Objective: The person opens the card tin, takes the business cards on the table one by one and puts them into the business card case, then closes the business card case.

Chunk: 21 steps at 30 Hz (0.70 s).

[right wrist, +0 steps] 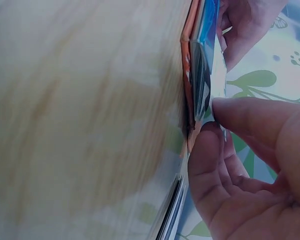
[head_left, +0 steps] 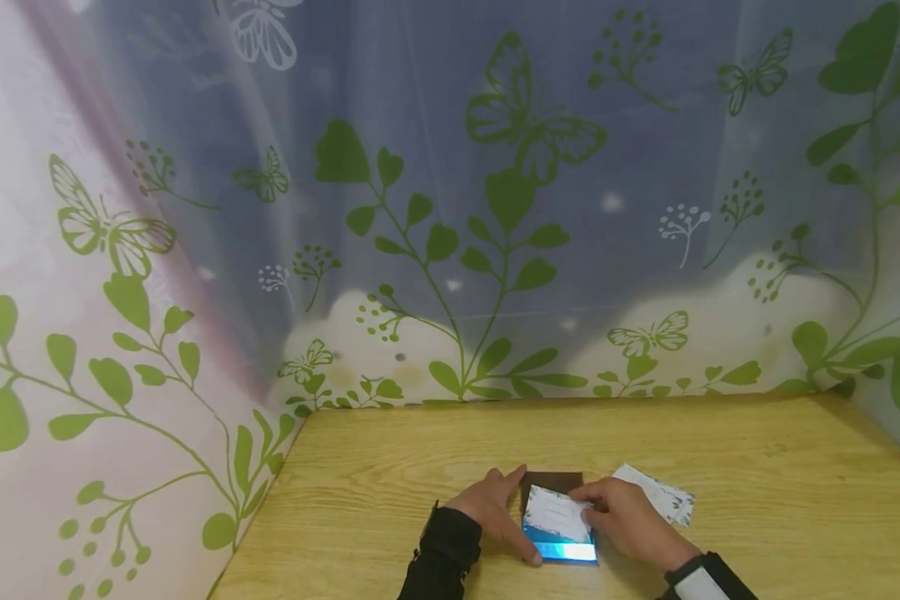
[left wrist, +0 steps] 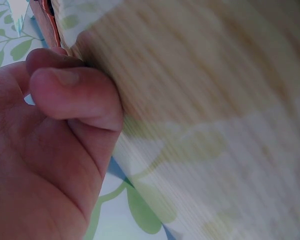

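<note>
Fingers of your right hand (head_left: 626,515): thumb and fingertips closed in a pinch on the right edge of one white floral card (head_left: 558,510). Fingers of your left hand (head_left: 487,504): thumb and forefinger spread wide, touching the left corners of the brown case (head_left: 558,478).

Done: the card is over the case's middle, slightly askew, above a blue-faced stack (head_left: 566,552) that rests on the case. Left, by judgement: the card is not yet squared or released, so you look partway through.

Also present: a white card pile (head_left: 656,492) on the tabletop (head_left: 367,467), right of the case and apart from it; a leaf-patterned sheet (head_left: 420,167), beyond the case.

In the way: your right hand, between case and pile, partly hiding the pile; your left thumb, at the case's near left corner.
</note>
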{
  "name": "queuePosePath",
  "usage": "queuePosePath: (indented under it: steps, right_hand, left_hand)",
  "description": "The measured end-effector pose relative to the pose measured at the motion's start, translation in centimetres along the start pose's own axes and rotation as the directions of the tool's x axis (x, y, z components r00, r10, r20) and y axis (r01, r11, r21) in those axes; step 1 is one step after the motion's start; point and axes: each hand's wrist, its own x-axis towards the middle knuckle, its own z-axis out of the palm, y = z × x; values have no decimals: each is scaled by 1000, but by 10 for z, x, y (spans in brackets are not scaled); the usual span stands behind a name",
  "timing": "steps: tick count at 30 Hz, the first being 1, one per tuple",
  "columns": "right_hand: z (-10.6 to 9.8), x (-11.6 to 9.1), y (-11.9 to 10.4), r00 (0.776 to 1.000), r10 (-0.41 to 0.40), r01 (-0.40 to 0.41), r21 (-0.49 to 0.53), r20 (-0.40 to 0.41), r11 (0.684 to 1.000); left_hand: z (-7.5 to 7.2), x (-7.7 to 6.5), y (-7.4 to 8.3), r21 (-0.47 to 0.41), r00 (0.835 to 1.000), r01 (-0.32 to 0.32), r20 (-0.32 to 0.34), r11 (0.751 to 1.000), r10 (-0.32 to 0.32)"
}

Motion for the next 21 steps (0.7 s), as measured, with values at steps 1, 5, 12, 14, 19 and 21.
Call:
queuePosePath:
  steps: [1, 5, 12, 14, 19, 21]
  right_hand:
    - [0, 0, 0, 1000, 0, 0, -3, 1, 1000]
    - [0, 1, -1, 1000, 8, -8, -12, 6, 1000]
    - [0, 3, -2, 999, 26, -25, -24, 32, 999]
    - [0, 3, -2, 999, 22, -21, -30, 36, 999]
    - [-2, 2, -2, 998, -13, 14, -25, 63, 1000]
    - [-2, 1, -2, 997, -29, 30, -15, 74, 999]
  left_hand:
    - [0, 0, 0, 1, 1000, 1, -1, 1000, -1]
    - [0, 0, -1, 3, 1000, -1, -3, 1000, 1]
    - [0, 0, -1, -15, 1000, -4, -5, 1000, 4]
    - [0, -1, -1, -20, 1000, -4, -6, 1000, 3]
    - [-1, -2, 1, -9, 1000, 6, -6, 1000, -6]
    - [-1, -2, 2, -8, 1000, 7, -6, 1000, -7]
